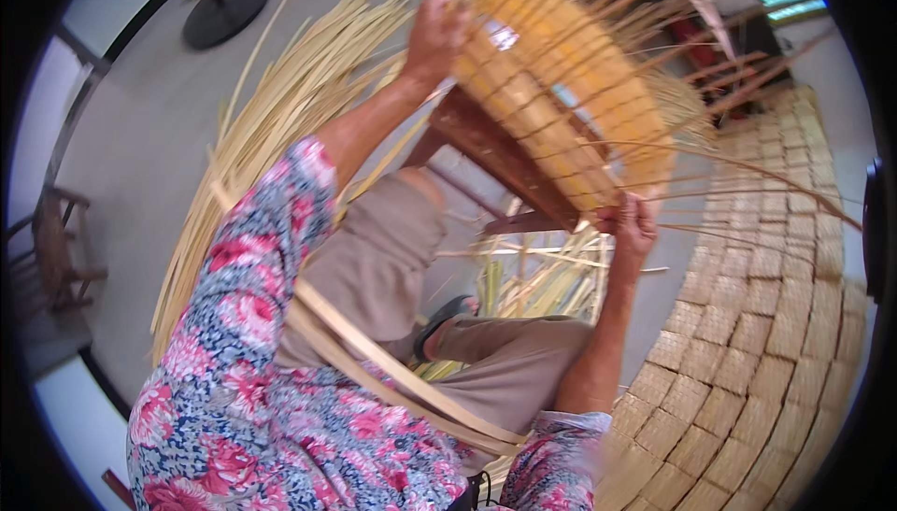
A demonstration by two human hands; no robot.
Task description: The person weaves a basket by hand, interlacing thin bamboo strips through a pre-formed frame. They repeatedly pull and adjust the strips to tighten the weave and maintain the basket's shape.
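A yellow-orange wooden board with rounded edges lies tilted on a dark brown wooden stool. Thin brown strips run over it in an open weave, their long loose ends sticking out past the far and right sides. At the board's left corner is my left hand, its fingers curled closed at the edge; blur hides what they grip. Down at the near right corner, my right hand pinches a thin brown strip where the strips come off the board. Two flat pale strips lie across my lap.
A large bundle of pale split strips lies on the floor to the left. More strips are under the stool. Many woven straw-coloured pieces cover the right side. A round black stand base and a small wooden chair stand left.
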